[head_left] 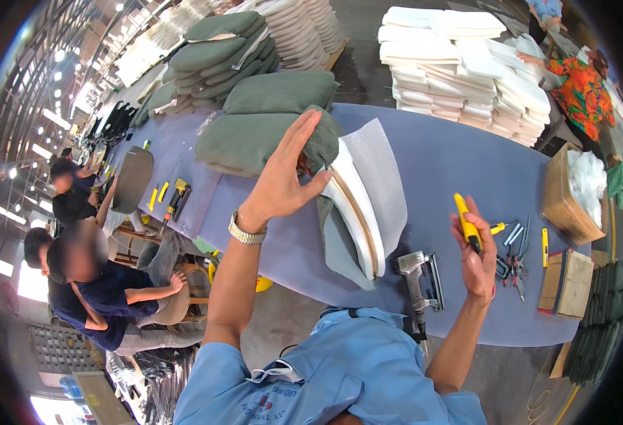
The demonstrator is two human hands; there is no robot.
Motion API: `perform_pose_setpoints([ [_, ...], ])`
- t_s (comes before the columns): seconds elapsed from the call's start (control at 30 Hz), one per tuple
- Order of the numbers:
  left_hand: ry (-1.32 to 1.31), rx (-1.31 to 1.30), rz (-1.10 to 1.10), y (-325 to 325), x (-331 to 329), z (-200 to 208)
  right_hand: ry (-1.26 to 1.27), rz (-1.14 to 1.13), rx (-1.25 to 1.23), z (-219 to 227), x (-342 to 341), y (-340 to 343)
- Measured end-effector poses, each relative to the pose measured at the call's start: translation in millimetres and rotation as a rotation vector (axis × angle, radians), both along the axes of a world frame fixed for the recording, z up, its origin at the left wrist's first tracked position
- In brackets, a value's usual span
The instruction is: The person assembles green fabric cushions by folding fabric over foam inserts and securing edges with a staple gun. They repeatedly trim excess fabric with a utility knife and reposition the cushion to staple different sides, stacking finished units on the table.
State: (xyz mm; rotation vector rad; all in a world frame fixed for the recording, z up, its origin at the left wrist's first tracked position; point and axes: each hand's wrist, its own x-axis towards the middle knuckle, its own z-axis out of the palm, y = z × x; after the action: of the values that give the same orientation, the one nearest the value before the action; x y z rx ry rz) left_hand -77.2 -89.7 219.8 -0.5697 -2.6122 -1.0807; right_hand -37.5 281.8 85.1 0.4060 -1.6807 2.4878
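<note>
My left hand [286,170] grips the far end of a seat cushion [357,212], its thumb on the near side and its fingers along the green fabric. The cushion stands tilted on the table, showing white padding, a thin brown board edge and loose pale grey cloth [382,173]. To the right, my right hand [478,258] holds a yellow utility knife [467,219] upright, apart from the cushion. A silver staple gun [421,283] lies on the table between my right hand and my body.
Green cushions [247,138] lie behind my left hand on the blue-grey table [439,156]. Pliers and other hand tools [515,265] lie at right, beside cardboard boxes [570,195]. White padding stacks [453,71] stand beyond. Co-workers [106,283] sit at left.
</note>
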Motion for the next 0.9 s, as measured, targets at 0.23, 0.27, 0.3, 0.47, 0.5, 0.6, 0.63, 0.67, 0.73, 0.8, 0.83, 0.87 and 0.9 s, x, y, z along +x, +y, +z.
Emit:
perform_pose_setpoints([
  [0.23, -0.127, 0.103, -0.075, 7, -11, 4, -0.116, 0.124, 0.080, 21, 5, -37],
  [0.27, -0.120, 0.107, -0.084, 9, -11, 4, -0.133, 0.149, 0.000, 18, 7, -42],
  [0.3, -0.115, 0.113, -0.093, 10, -11, 3, -0.153, 0.175, -0.078, 19, 10, -48],
  [0.47, -0.081, 0.091, -0.127, 18, -13, 3, -0.194, 0.212, 0.012, 41, 16, -67],
  [0.5, -0.084, 0.094, -0.138, 21, -15, 4, -0.223, 0.214, 0.051, 44, 16, -72],
  [0.6, -0.069, 0.081, -0.124, 23, -17, 1, -0.314, 0.239, 0.082, 57, 21, -89],
  [0.63, -0.054, 0.094, -0.128, 24, -19, -1, -0.317, 0.240, 0.057, 60, 22, -96],
  [0.67, -0.040, 0.107, -0.132, 26, -23, -3, -0.320, 0.241, 0.032, 62, 22, -102],
  [0.73, -0.024, 0.123, -0.118, 29, -28, -4, -0.210, 0.243, 0.102, 58, 19, -109],
  [0.8, -0.019, 0.131, -0.081, 34, -32, -4, -0.124, 0.258, 0.267, 52, 9, -114],
  [0.83, -0.026, 0.125, -0.044, 35, -32, -6, -0.080, 0.267, 0.350, 56, 7, -116],
  [0.87, -0.033, 0.119, -0.007, 36, -32, -8, -0.162, 0.238, 0.406, 61, 11, -116],
  [0.9, -0.033, 0.112, 0.028, 38, -35, -7, -0.135, 0.203, 0.404, 64, 9, -120],
])
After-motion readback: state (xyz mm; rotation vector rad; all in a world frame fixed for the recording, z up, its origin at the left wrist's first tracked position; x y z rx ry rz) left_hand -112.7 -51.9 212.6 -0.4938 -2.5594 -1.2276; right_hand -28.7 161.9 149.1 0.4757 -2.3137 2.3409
